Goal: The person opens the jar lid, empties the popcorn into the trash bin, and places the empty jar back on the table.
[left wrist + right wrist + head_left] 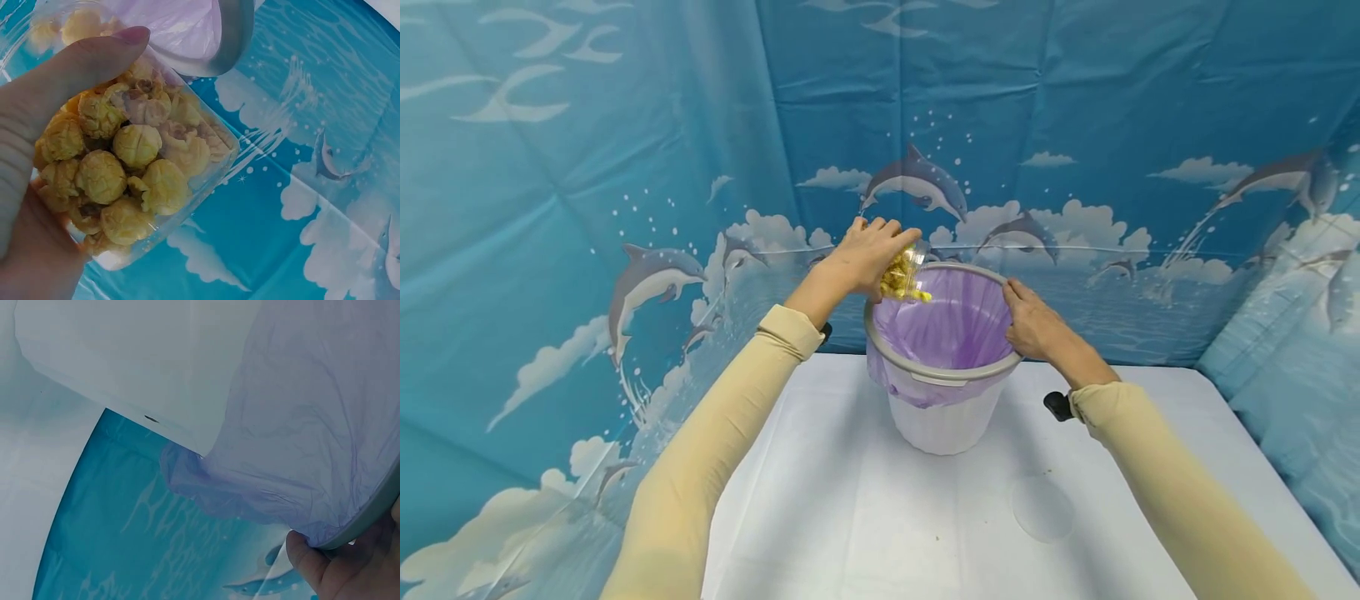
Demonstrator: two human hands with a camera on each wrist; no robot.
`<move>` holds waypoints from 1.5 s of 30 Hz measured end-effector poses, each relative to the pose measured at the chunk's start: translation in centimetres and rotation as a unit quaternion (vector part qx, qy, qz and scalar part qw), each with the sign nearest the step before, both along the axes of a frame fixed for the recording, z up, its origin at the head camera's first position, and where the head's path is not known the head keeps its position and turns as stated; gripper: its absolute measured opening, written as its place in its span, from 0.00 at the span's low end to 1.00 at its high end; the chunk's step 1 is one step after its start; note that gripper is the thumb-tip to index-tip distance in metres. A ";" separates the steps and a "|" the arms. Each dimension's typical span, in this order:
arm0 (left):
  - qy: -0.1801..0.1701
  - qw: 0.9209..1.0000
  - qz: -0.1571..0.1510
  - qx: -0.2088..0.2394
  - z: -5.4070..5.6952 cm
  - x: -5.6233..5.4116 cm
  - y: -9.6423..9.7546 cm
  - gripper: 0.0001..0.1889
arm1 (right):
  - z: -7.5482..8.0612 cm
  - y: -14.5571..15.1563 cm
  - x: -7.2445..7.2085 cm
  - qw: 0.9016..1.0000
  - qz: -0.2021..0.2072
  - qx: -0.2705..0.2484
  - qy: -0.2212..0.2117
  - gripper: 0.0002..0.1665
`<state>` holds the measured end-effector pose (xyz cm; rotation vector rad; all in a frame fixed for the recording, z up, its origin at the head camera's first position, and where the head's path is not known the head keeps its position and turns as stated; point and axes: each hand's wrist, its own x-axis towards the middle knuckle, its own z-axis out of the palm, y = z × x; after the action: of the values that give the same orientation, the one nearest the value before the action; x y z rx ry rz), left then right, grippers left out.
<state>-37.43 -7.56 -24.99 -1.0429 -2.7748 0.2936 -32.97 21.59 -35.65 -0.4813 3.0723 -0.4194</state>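
Popcorn jar [899,273] (tilted) over bin [947,425]

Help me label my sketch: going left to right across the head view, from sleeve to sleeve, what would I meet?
Left sleeve, left hand, popcorn container, white bin with its purple liner, right hand, right sleeve.

Jar [215,153] looks like clear glossy plastic, popcorn [103,178] is properly rough and bumpy. The bin [947,425] seems smooth plastic, same for its rim [239,31], and the bag [951,321] is thin crinkly plastic. Sleeves [722,442] are matt cloth, backdrop [625,167] creased with some sheen.
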 end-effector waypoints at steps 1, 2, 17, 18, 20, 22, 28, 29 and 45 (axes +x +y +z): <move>0.001 1.000 0.001 -0.006 0.0 0.0 0.1 0.60 | 0.0 0.0 0.0 1.000 0.000 0.000 0.000 0.45; 0.002 1.000 0.002 -0.011 0.0 0.0 0.3 0.60 | 0.0 0.0 0.1 1.000 -0.001 -0.001 -0.001 0.45; 0.044 0.997 0.003 -0.070 0.7 0.0 1.2 0.59 | -0.1 -0.2 0.0 1.000 -0.002 -0.006 -0.007 0.46; 0.046 0.996 0.003 -0.073 0.8 0.0 1.2 0.59 | -0.2 -0.2 0.0 1.000 -0.001 -0.006 -0.007 0.45; 0.048 0.996 0.002 -0.078 0.9 0.0 1.3 0.59 | -0.2 -0.3 0.0 1.000 -0.001 -0.005 -0.009 0.45; 0.048 0.995 0.003 -0.083 0.9 0.0 1.3 0.58 | -0.2 -0.3 -0.1 1.000 -0.001 -0.004 -0.010 0.45; 0.051 0.995 0.004 -0.084 0.9 0.0 1.2 0.55 | -0.2 -0.5 0.0 1.000 -0.002 -0.001 -0.008 0.44; 0.053 0.995 0.004 -0.085 0.9 0.0 1.1 0.54 | -0.1 -0.5 0.0 1.000 -0.002 -0.002 -0.009 0.44; 0.079 0.987 0.006 -0.136 1.1 -0.4 1.9 0.55 | 0.0 -0.2 0.1 1.000 -0.016 -0.006 -0.013 0.43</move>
<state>-37.80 -5.70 -23.85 -1.0072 -2.6490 0.7410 -32.82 21.43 -35.68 -0.4248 3.0582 -0.4415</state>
